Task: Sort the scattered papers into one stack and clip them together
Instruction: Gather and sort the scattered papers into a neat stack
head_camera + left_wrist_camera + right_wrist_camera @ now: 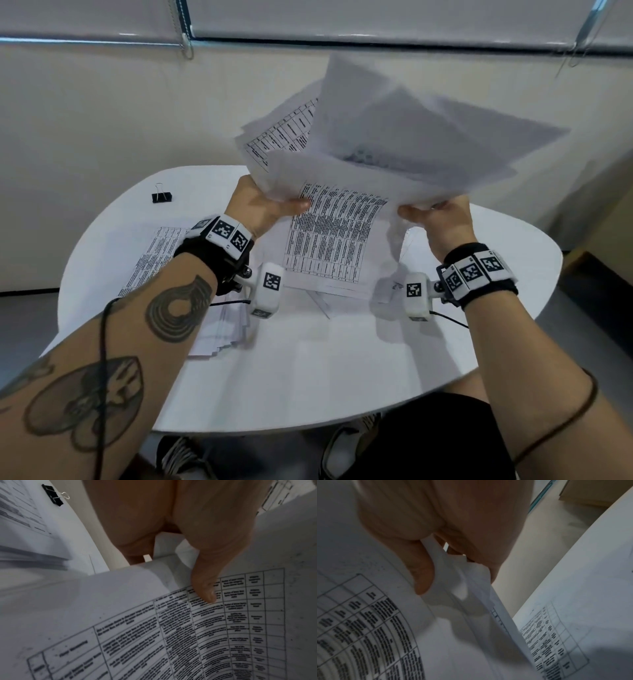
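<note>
Both hands hold a loose, fanned bundle of printed papers (359, 147) up above the white table (308, 377). My left hand (270, 205) grips its left edge, thumb (205, 588) lying on a sheet with a printed table (171, 635). My right hand (431, 212) pinches the right edge, thumb (421, 574) on top and fingers under the crumpled sheet edges (467, 577). More papers (329, 253) lie on the table under the bundle, and another spread (161, 253) lies under my left forearm. A black binder clip (161, 196), also (53, 494), sits at the table's far left.
The oval table has a rounded front edge near my knees (445, 428). A pale wall (102, 120) stands close behind it, with window blinds (376, 17) above. Shoes (185, 455) show beneath the front edge. Cables (102, 342) run along both forearms.
</note>
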